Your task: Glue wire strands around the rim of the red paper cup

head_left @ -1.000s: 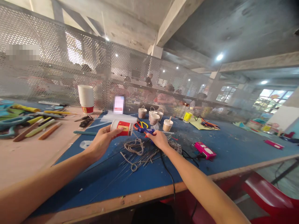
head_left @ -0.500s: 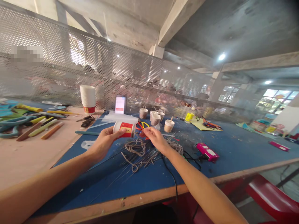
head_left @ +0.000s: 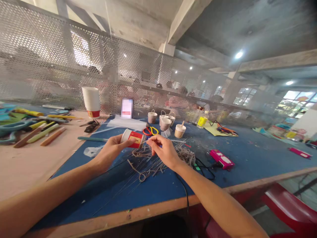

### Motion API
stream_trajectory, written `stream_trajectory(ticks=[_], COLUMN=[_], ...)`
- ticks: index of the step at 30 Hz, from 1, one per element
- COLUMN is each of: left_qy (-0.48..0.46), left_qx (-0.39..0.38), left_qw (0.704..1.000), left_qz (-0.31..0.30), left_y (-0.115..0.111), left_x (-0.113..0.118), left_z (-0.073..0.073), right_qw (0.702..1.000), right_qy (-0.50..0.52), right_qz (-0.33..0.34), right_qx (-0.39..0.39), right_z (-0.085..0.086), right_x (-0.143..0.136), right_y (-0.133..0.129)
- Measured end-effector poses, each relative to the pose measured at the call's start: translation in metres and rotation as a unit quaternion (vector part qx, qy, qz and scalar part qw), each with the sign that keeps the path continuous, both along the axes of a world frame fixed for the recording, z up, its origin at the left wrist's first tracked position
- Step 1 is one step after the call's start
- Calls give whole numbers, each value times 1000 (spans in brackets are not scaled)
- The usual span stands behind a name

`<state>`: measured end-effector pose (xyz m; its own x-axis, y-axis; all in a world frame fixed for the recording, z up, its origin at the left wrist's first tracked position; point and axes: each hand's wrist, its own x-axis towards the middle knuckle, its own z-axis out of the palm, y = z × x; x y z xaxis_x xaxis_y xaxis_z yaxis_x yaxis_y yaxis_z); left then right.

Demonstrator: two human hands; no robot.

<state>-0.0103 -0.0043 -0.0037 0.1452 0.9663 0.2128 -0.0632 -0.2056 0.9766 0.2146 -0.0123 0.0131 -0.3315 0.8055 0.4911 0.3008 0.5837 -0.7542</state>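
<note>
**Paper cup [head_left: 133, 138] held on its side between two hands**

The left hand [head_left: 114, 145] is closed around the red-and-white cup, raised over the blue tabletop [head_left: 163, 196]; its inside is out of sight. The right hand [head_left: 163, 150] has bent fingers bunched at the cup's right end; whether they grip anything, I cannot tell.

Behind, a small cup [head_left: 180, 131] has a stick poking up out of it. Beside it, a cluster of small looped-handle cups [head_left: 165, 124] stands upright, contents too small to make out. A tall stack of nested paper cups [head_left: 91, 102] rises at the back left, near the perforated screen [head_left: 61, 66]. A yellow-labelled bottle [head_left: 202, 121] stands farther right.

Thin wires [head_left: 151, 167] and coiled cord [head_left: 187, 155] crowd the space under and beside the right hand, with scissors [head_left: 153, 131] just behind the held cup. Bare blue surface lies between the wires and the front edge, and more opens beyond the pink box [head_left: 221, 159] at right.

Both forearms reach in from the lower corners and converge, the right wrist angled inward.
</note>
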Motion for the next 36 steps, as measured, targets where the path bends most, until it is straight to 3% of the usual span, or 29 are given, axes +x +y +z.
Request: stream_trajectory(ticks=[5,13,36], left_qy=[20,39,17], left_qx=[-12,-8,-9], left_qw=[999,998,996], left_qz=[-26,-43,-90], left_y=[-2,-5,-9], left_x=[2,4,5], left_z=[1,2,7], right_qw=[995,988,986], right_qy=[-33,-22,-16], right_qz=[-45,-75,-87], right_qx=[80,136,140], right_z=[0,-2,-1], right_x=[2,2,3], right_y=[-1,4,8])
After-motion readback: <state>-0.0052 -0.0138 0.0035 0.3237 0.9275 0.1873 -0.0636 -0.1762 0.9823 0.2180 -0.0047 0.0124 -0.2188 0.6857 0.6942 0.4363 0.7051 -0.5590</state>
